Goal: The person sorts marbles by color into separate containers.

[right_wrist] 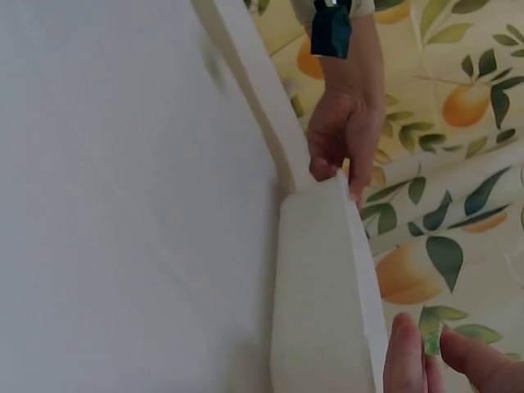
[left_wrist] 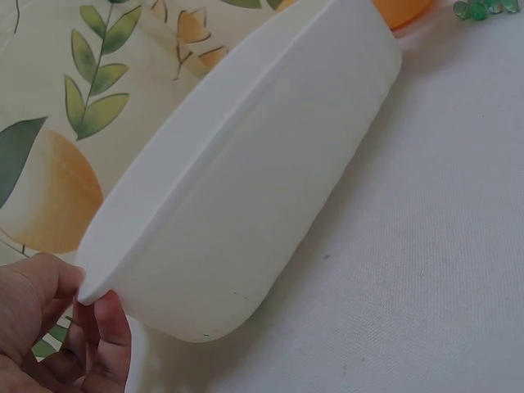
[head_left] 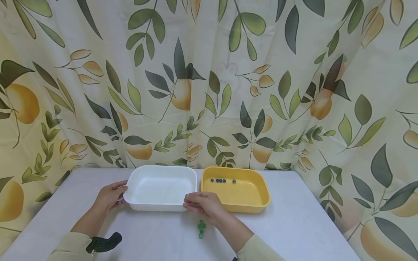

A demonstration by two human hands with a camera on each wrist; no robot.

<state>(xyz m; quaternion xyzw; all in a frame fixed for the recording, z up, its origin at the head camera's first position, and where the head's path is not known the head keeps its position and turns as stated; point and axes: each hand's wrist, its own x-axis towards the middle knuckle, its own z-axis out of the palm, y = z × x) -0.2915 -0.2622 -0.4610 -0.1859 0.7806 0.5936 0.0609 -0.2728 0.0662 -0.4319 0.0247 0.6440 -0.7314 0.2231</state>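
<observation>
My left hand [head_left: 110, 195] pinches the left rim of a white rectangular plastic tray [head_left: 156, 207], thumb above and fingers beneath the lip in the left wrist view. At the tray's front right corner is my right hand [head_left: 203, 203]. Between its thumb and fingers it pinches a small green glass marble [right_wrist: 432, 341], seen in the right wrist view just beyond the tray's rim. Several more green marbles [head_left: 201, 229] lie clustered on the white table, in front of the trays and below my right hand.
A yellow tray [head_left: 248, 194] stands close beside the white one on the right. Several dark blue marbles [head_left: 220, 181] lie along its back part. A patterned curtain [head_left: 212, 108] hangs behind the table [head_left: 156, 235].
</observation>
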